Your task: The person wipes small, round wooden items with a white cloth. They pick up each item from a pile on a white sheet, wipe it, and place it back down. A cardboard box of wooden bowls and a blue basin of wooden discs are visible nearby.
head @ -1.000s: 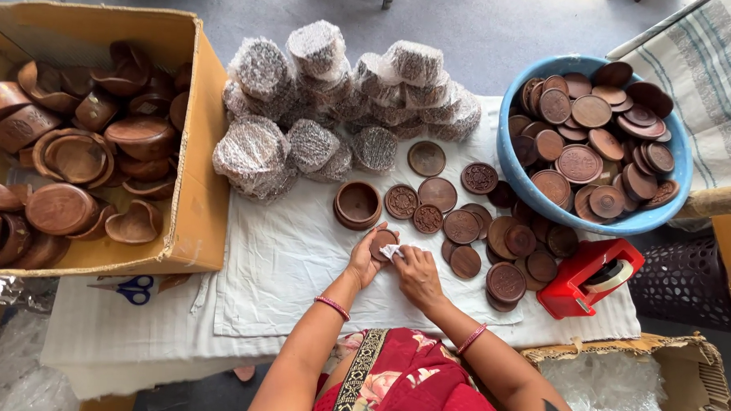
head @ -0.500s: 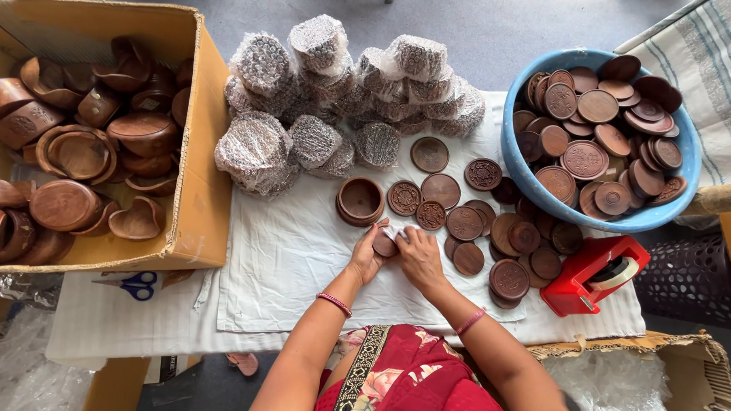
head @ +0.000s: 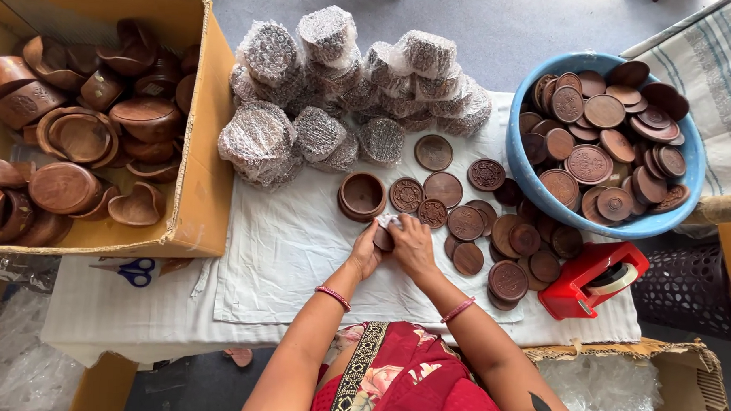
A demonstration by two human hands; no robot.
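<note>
From the head view, both hands meet at the middle of the white-clothed worktop [head: 299, 252]. The left hand [head: 366, 252] and right hand [head: 413, 246] are curled closed around one small brown wooden disc [head: 384, 238], with a scrap of white wrap [head: 387, 221] at the fingertips. Just beyond sits a wooden bowl [head: 362, 196]; loose carved lids [head: 494, 226] spread to the right. Farther off lie wrapped bundles [head: 337, 91], a blue tub [head: 522, 166], a red tape dispenser [head: 594, 278] and, left, a cardboard box [head: 197, 167].
</note>
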